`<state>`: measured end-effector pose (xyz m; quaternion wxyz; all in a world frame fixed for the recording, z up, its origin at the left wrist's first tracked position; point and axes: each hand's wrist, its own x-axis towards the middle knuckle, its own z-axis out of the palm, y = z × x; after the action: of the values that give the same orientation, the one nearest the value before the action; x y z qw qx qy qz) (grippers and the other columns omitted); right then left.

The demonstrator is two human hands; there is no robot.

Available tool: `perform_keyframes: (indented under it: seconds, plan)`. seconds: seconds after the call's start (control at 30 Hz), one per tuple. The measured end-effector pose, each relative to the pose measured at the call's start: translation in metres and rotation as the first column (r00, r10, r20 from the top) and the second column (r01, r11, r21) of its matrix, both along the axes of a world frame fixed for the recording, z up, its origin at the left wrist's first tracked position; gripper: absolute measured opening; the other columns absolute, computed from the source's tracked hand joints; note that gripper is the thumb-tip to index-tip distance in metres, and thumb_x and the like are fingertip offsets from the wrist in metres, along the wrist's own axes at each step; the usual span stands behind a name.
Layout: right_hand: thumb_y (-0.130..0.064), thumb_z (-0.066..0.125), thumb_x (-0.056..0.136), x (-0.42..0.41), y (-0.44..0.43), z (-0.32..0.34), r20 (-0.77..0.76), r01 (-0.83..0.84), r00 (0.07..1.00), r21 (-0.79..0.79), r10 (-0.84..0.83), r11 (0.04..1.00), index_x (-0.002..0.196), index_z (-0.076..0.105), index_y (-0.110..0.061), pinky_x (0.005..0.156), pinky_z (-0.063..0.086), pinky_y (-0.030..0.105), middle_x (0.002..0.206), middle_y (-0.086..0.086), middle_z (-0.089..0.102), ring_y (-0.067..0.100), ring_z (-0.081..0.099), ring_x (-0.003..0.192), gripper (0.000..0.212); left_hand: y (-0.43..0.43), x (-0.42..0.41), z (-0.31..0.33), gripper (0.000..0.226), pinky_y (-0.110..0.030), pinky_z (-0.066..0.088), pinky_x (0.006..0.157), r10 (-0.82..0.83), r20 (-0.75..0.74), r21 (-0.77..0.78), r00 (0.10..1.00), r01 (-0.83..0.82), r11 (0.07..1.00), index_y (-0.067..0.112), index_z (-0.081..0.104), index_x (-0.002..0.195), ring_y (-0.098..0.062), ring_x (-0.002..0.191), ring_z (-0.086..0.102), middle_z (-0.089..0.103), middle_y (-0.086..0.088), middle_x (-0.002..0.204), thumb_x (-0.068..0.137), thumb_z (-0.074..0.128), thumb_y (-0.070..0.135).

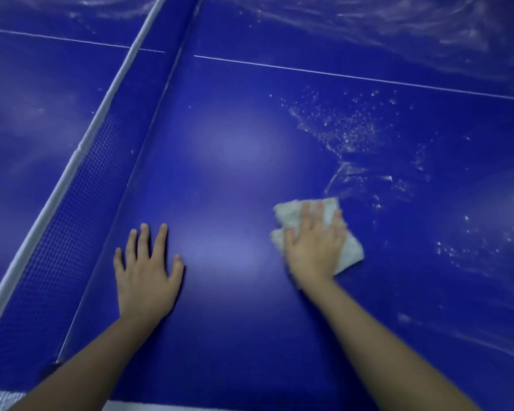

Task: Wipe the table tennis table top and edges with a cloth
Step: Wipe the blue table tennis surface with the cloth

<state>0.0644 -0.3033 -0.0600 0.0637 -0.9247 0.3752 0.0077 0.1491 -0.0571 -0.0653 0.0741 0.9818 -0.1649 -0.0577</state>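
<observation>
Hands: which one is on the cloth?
The right hand. It presses flat on the white cloth beside the wet splashes, while the left hand rests bare on the blue table near the net.

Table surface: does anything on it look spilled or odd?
Yes. White droplets and streaks lie spattered on the blue table, beyond the cloth under the right hand. More smears cover the far side.

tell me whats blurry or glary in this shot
Head view: the right hand on the cloth is smeared by motion; the left hand is sharper; soft glare patches sit on the table top; wide-angle bends the net.
</observation>
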Motion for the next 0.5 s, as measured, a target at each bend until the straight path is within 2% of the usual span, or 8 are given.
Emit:
perform_keyframes:
  seconds: [0.07,0.1,0.17,0.23,0.27,0.33,0.43,0.5]
  plan:
    - [-0.042,0.032,0.086,0.001,0.034,0.004,0.024,-0.323,0.946,-0.017,0.324,0.946,0.135,0.05,-0.014,0.105,0.033,0.055,0.14,0.011,0.049,0.043,0.041,0.129,0.06,-0.001,0.001,0.001,0.074,-0.053,0.016,0.11,0.005,-0.008,0.006,1.0,-0.005,1.0,0.013,0.032,0.145,-0.033,0.141,0.02,0.029,-0.018,0.15,0.084,0.015,0.052]
    - [-0.044,0.033,0.084,0.0,0.04,0.003,0.018,-0.486,0.874,-0.009,0.486,0.874,0.133,0.053,-0.016,0.102,0.037,0.056,0.138,0.008,0.051,0.041,0.045,0.127,0.06,-0.002,0.002,0.001,0.074,-0.054,0.018,0.109,0.007,-0.01,0.0,1.0,-0.007,1.0,0.012,0.035,0.143,-0.034,0.139,0.023,0.032,-0.019,0.148,0.083,0.016,0.051]
    - [-0.048,0.034,0.086,0.002,0.029,0.0,-0.003,-0.718,0.695,0.069,0.719,0.693,0.138,0.047,-0.022,0.108,0.031,0.053,0.144,0.002,0.045,0.036,0.038,0.134,0.059,-0.007,0.007,0.003,0.072,-0.056,0.02,0.107,0.004,-0.01,-0.008,1.0,-0.004,1.0,0.012,0.037,0.142,-0.035,0.138,0.026,0.034,-0.02,0.146,0.083,0.018,0.048]
    - [-0.051,0.032,0.09,0.013,-0.009,-0.003,-0.017,-0.806,0.585,0.098,0.811,0.583,0.145,0.034,-0.027,0.113,0.018,0.048,0.151,-0.001,0.034,0.032,0.026,0.14,0.06,-0.018,0.017,0.005,0.071,-0.054,0.017,0.109,-0.012,-0.01,-0.018,1.0,0.012,1.0,0.014,0.033,0.144,-0.033,0.14,0.022,0.031,-0.017,0.149,0.083,0.017,0.046]
    - [-0.051,0.032,0.091,0.023,-0.034,-0.005,-0.03,-0.801,0.594,0.074,0.804,0.594,0.147,0.028,-0.028,0.115,0.013,0.045,0.154,-0.001,0.028,0.031,0.021,0.142,0.061,-0.026,0.023,0.006,0.071,-0.052,0.014,0.111,-0.033,-0.005,-0.025,0.999,0.033,0.999,0.016,0.031,0.145,-0.031,0.141,0.019,0.028,-0.014,0.151,0.083,0.015,0.046]
    - [-0.051,0.032,0.096,0.05,-0.093,-0.007,-0.095,-0.686,0.721,0.033,0.686,0.726,0.15,0.016,-0.03,0.115,0.005,0.038,0.158,-0.002,0.016,0.027,0.012,0.145,0.06,-0.047,0.039,0.008,0.071,-0.046,0.007,0.113,-0.088,0.012,-0.036,0.996,0.088,0.995,0.02,0.024,0.147,-0.025,0.144,0.011,0.019,-0.008,0.155,0.083,0.011,0.048]
    - [-0.045,0.031,0.097,0.083,-0.177,-0.004,-0.111,-0.339,0.936,-0.043,0.333,0.94,0.15,0.018,-0.029,0.114,0.011,0.042,0.158,-0.001,0.017,0.03,0.016,0.142,0.057,-0.085,0.069,0.006,0.067,-0.039,0.0,0.114,-0.133,-0.002,-0.061,0.991,0.132,0.989,0.026,0.015,0.149,-0.018,0.145,0.002,0.009,-0.001,0.157,0.086,0.008,0.049]
    - [-0.042,0.03,0.096,0.092,-0.198,-0.002,-0.037,-0.107,0.994,-0.003,0.107,0.994,0.149,0.023,-0.025,0.115,0.012,0.046,0.157,0.001,0.02,0.033,0.015,0.142,0.056,-0.109,0.088,0.002,0.058,-0.039,-0.001,0.115,-0.082,-0.034,-0.102,0.996,0.078,0.992,0.026,0.013,0.149,-0.016,0.145,0.0,0.006,0.0,0.158,0.094,0.017,0.043]
